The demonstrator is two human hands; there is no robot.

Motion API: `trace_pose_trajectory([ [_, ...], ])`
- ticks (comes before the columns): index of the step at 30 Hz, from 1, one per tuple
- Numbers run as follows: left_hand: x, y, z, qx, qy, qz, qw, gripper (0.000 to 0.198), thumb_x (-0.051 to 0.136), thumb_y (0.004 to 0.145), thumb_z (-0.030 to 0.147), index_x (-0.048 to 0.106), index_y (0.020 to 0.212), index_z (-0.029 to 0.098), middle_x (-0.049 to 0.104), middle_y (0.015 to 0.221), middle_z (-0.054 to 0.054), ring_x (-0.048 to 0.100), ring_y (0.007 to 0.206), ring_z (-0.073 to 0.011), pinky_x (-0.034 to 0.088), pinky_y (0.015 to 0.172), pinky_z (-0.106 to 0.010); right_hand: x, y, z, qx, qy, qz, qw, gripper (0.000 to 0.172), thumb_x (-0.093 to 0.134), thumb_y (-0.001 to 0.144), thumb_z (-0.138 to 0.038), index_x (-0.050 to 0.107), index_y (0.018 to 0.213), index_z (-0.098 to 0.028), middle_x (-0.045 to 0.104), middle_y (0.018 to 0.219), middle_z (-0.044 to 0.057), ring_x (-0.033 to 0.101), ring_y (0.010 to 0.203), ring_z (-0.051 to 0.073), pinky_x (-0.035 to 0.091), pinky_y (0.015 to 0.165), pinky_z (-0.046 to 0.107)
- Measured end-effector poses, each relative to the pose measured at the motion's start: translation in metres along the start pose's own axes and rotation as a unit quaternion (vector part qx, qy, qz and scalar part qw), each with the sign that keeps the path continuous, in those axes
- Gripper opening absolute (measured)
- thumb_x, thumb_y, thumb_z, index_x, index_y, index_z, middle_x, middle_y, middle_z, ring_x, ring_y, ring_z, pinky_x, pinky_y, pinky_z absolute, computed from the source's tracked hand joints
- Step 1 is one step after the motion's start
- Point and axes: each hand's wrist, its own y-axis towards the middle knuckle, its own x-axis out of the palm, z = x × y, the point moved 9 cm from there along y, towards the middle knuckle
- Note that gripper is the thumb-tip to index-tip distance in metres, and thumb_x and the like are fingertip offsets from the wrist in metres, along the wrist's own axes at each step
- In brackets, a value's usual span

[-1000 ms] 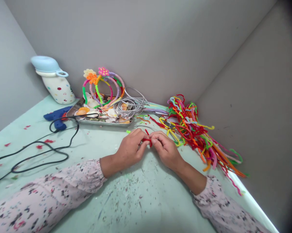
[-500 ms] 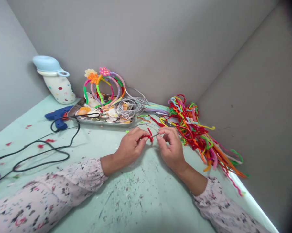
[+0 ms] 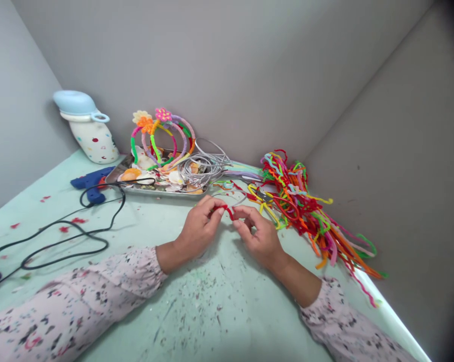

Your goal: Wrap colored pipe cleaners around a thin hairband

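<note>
A short red pipe cleaner spans the small gap between my two hands. My left hand pinches one end of it between thumb and fingers. With thumb and forefinger, my right hand grips the other end. A thin grey wire hoop curves just behind my fingertips; how the red piece is joined to it is hidden by my fingers. Beyond my right hand lie yellow-handled pliers or scissors, partly covered by other things.
A metal tray holds shells, coiled grey wire and colourful flower-topped hoops. To the left are a blue glue gun, its black cord and a white bottle. Loose pipe cleaners are heaped on the right.
The red pipe cleaner's upright end has come down and now lies between my fingers. My right hand has shifted slightly left, from the grey wire to the red piece.
</note>
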Motion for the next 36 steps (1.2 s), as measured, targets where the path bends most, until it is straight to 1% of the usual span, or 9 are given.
trace_pose_trajectory([
  [7, -0.005, 0.001, 0.000, -0.002, 0.001, 0.023, 1.000, 0.016, 0.044, 0.092, 0.022, 0.059, 0.095, 0.017, 0.058, 0.090, -0.003, 0.054, 0.088, -0.0161, 0.043, 0.080, -0.029, -0.015, -0.005, -0.008, -0.030, -0.034, 0.050, 0.998, 0.016, 0.055, 0.088, -0.026, 0.061, 0.102, -0.022, 0.069, 0.074, -0.001, 0.051, 0.047, 0.010, 0.043, 0.051, 0.024],
  [10, -0.004, 0.002, -0.001, -0.005, -0.005, 0.019, 1.000, 0.016, 0.043, 0.092, 0.021, 0.059, 0.093, 0.017, 0.057, 0.088, -0.003, 0.054, 0.087, -0.0157, 0.042, 0.080, -0.028, -0.020, -0.007, -0.010, -0.040, 0.006, 0.055, 0.998, 0.016, 0.050, 0.091, -0.025, 0.063, 0.101, -0.023, 0.069, 0.070, -0.001, 0.060, 0.055, 0.012, 0.047, 0.058, 0.025],
  [12, -0.003, 0.002, -0.001, -0.005, -0.006, 0.012, 1.000, 0.016, 0.043, 0.092, 0.021, 0.058, 0.091, 0.017, 0.055, 0.086, -0.002, 0.053, 0.085, -0.0154, 0.042, 0.079, -0.028, -0.020, -0.008, -0.005, -0.028, 0.044, 0.053, 0.997, 0.020, 0.045, 0.093, -0.026, 0.062, 0.104, -0.023, 0.070, 0.069, -0.001, 0.064, 0.062, 0.013, 0.049, 0.064, 0.025],
  [15, -0.001, 0.002, 0.000, 0.001, 0.000, 0.000, 1.000, 0.017, 0.041, 0.093, 0.021, 0.056, 0.089, 0.017, 0.053, 0.084, -0.002, 0.051, 0.083, -0.0155, 0.041, 0.077, -0.028, -0.018, -0.007, 0.003, 0.002, 0.063, 0.053, 0.997, 0.021, 0.044, 0.094, -0.027, 0.061, 0.105, -0.023, 0.070, 0.069, -0.002, 0.065, 0.062, 0.013, 0.050, 0.066, 0.025],
  [21, 0.000, 0.002, -0.001, 0.003, 0.011, -0.009, 1.000, 0.016, 0.039, 0.093, 0.021, 0.054, 0.090, 0.017, 0.052, 0.085, -0.002, 0.051, 0.084, -0.0165, 0.040, 0.078, -0.029, -0.002, -0.002, 0.013, 0.058, 0.096, -0.016, 0.994, 0.021, 0.046, 0.094, -0.032, 0.061, 0.103, -0.021, 0.068, 0.064, -0.002, 0.062, 0.057, 0.012, 0.049, 0.060, 0.023],
  [24, -0.001, 0.002, -0.002, 0.002, 0.006, -0.004, 1.000, 0.016, 0.038, 0.093, 0.021, 0.053, 0.089, 0.018, 0.052, 0.085, -0.002, 0.051, 0.084, -0.0163, 0.040, 0.078, -0.029, -0.003, -0.001, 0.016, 0.064, 0.090, -0.007, 0.994, 0.020, 0.047, 0.093, -0.032, 0.062, 0.101, -0.021, 0.064, 0.060, -0.003, 0.059, 0.052, 0.011, 0.047, 0.054, 0.022],
  [26, -0.002, 0.002, -0.001, 0.004, 0.007, -0.005, 1.000, 0.015, 0.038, 0.093, 0.021, 0.053, 0.089, 0.018, 0.052, 0.085, -0.002, 0.051, 0.083, -0.0163, 0.041, 0.078, -0.029, -0.006, -0.001, 0.018, 0.064, 0.077, 0.012, 0.995, 0.019, 0.049, 0.092, -0.032, 0.062, 0.100, -0.021, 0.063, 0.062, -0.003, 0.059, 0.052, 0.011, 0.046, 0.052, 0.022],
  [31, 0.001, 0.001, 0.001, 0.012, 0.008, -0.019, 1.000, 0.017, 0.038, 0.093, 0.022, 0.054, 0.091, 0.017, 0.053, 0.085, -0.003, 0.051, 0.083, -0.0169, 0.041, 0.077, -0.030, -0.008, 0.001, 0.019, 0.045, 0.048, 0.034, 0.997, 0.015, 0.055, 0.088, -0.030, 0.062, 0.098, -0.021, 0.068, 0.076, 0.001, 0.063, 0.064, 0.014, 0.050, 0.060, 0.025],
  [36, 0.002, 0.001, 0.001, 0.011, 0.006, -0.028, 1.000, 0.017, 0.038, 0.093, 0.022, 0.054, 0.091, 0.017, 0.053, 0.086, -0.003, 0.052, 0.083, -0.0169, 0.041, 0.077, -0.029, -0.010, 0.005, 0.004, -0.005, -0.025, 0.043, 0.999, 0.012, 0.060, 0.084, -0.023, 0.061, 0.097, -0.022, 0.064, 0.083, 0.000, 0.054, 0.057, 0.011, 0.048, 0.060, 0.026],
])
